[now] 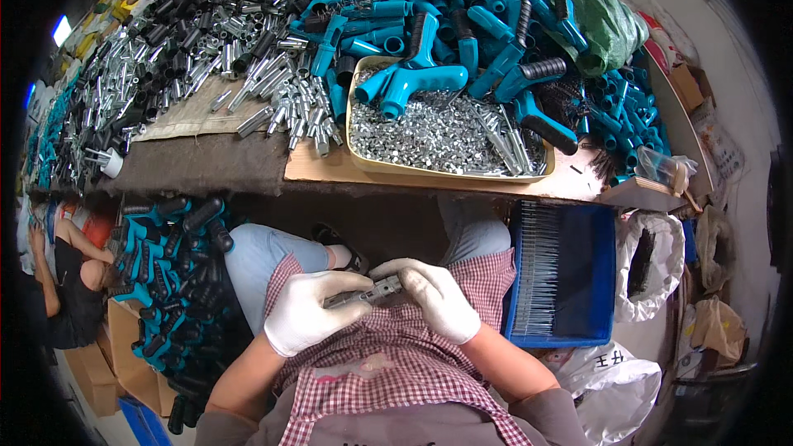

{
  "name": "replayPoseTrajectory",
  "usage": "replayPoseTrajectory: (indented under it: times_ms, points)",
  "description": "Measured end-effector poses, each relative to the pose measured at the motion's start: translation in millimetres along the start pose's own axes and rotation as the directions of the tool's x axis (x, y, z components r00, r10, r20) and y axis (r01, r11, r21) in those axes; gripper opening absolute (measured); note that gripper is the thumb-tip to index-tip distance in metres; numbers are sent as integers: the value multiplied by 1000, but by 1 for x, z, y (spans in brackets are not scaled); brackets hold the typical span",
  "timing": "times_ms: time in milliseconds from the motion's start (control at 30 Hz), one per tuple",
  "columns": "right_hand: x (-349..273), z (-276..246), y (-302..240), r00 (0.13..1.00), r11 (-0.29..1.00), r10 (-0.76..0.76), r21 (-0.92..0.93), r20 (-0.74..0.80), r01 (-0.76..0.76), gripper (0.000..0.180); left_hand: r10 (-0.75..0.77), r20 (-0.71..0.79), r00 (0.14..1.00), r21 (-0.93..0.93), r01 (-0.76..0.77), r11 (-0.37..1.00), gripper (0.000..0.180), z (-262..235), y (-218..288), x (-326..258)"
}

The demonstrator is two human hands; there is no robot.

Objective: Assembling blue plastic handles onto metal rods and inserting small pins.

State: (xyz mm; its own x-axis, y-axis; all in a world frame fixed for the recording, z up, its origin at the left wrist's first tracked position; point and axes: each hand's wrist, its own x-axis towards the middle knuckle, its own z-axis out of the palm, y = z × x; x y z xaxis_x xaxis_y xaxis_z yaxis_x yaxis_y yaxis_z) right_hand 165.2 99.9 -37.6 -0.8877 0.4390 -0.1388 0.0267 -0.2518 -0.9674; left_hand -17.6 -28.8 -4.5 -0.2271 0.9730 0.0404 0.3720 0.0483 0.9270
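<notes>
White gloves [307,311], red-white check apron [388,363], teal handles [429,8], blue tray [603,281], silver metal part [372,291].

Open lap space, bench edge [248,186] ahead, blue tray [607,281] flanking right

Head camera, looking steeply down, near lap and workbench [206,161].

Both hands, the left hand [307,314] and the right hand [438,297], wear white knitted cloth gloves and hold a dull grey metal part [368,291]. Under them lies a checked cloth apron [396,355]. Ahead, shiny metal nuts [429,136] fill a tray, beside glossy teal plastic handles [413,78].
</notes>
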Motion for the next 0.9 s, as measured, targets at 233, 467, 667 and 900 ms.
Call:
replayPoseTrajectory:
  times_ms: [233,467,667,900]
  points:
    - [4,0,1,1000,998,-5,70,10,5,59,-35,-16,999,-36,35,999,29,-2,-7,-3]
    - [44,-55,-101,859,651,-486,-723,-161,233,25,-29,-110,993,0,29,1000,28,-10,-9,-3]
    - [143,-120,-147,648,90,-760,-982,39,164,15,-21,-113,993,-30,18,999,28,-4,-14,-10]
    - [235,-81,-160,889,-262,-346,-941,300,215,16,-96,-81,992,-35,93,995,28,-5,-5,-14]
